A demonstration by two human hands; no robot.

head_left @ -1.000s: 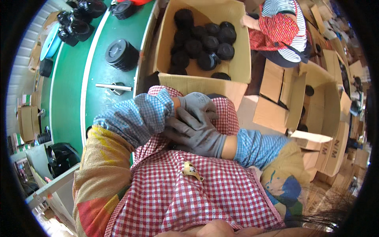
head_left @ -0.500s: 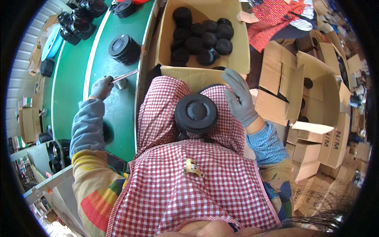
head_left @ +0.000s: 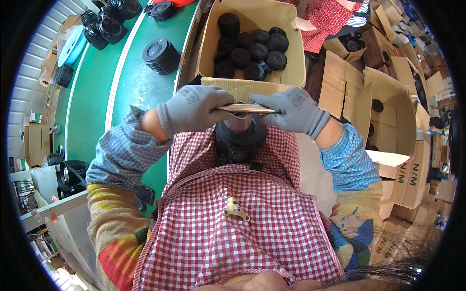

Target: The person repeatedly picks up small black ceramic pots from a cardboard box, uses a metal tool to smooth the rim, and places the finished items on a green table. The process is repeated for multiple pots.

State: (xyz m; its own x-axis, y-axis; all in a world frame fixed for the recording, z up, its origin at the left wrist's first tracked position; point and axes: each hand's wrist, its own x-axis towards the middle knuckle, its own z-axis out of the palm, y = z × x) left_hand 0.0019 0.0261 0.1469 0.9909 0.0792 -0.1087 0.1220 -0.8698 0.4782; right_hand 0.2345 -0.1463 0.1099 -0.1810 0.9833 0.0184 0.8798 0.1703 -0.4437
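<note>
We see both gloved hands meeting over the lap, one at each end of a metal tool (head_left: 248,108). The left grip (head_left: 198,110) is closed, its fingers curled round the left end of the bar. The right grip (head_left: 293,111) is closed on the opposite end, fingers bent over the metal. Between them we see the bar lying nearly level, with the socket (head_left: 238,124) pointing down from its middle.

Directly under the socket we find the round black part (head_left: 242,140), set on the lap between the thighs, over the checked apron (head_left: 218,247). The socket meets the top of the part in our view, but we cannot tell how firmly it is seated.

To the left we have the green surface (head_left: 133,92). A stack of black discs (head_left: 161,57) stands near its right edge. Toward the far edge we see a smaller black stack (head_left: 162,11) beside something red (head_left: 174,2), and, by the far left corner, a cluster of glossy black parts (head_left: 109,26) and a blue basin (head_left: 72,46).

Just beyond the hands we see an open carton (head_left: 252,87) holding many black lids (head_left: 259,50). A co-worker's hand (head_left: 302,24) is at its right edge, and more cartons (head_left: 388,106) stand farther right.
</note>
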